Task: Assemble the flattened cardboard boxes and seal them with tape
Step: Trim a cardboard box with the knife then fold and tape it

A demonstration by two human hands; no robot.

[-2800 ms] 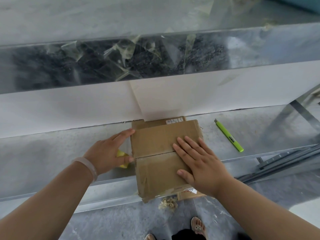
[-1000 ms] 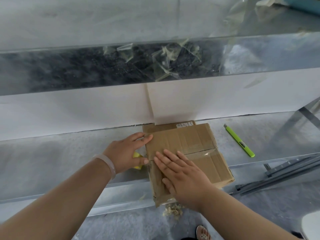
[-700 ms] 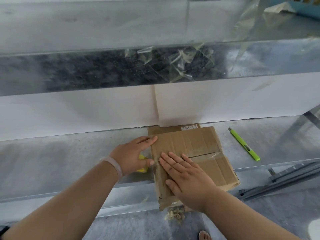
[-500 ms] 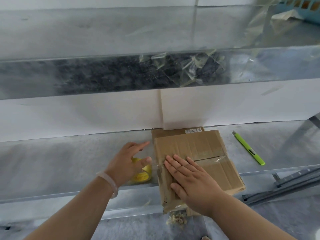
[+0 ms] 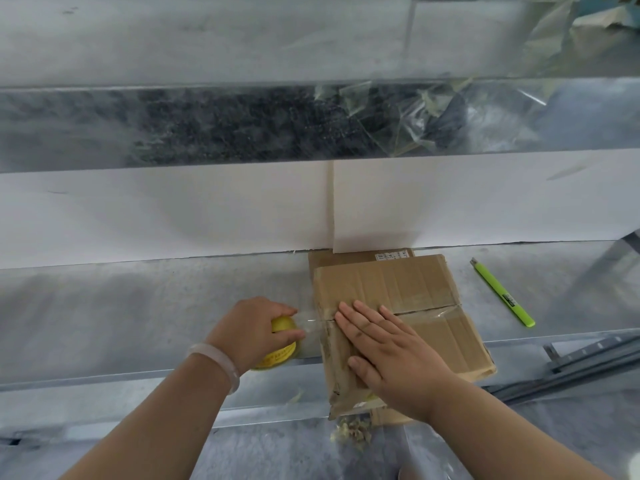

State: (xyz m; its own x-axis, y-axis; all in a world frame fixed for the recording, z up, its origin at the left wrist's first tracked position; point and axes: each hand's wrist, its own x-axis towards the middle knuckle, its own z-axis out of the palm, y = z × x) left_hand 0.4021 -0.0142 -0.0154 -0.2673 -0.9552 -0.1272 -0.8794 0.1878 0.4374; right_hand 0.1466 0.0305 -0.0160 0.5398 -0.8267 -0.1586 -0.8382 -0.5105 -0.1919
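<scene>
Since half a second ago the left hand has curled round the yellow tape roll, stretching clear tape left from the cardboard box. On the box's near flap the right hand lies flat, fingers straight, fingertips at the seam. It overhangs the metal shelf.

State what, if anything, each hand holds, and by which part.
The left hand grips the yellow tape roll around its rim. The right hand holds nothing; it presses flat on the cardboard box.
</scene>
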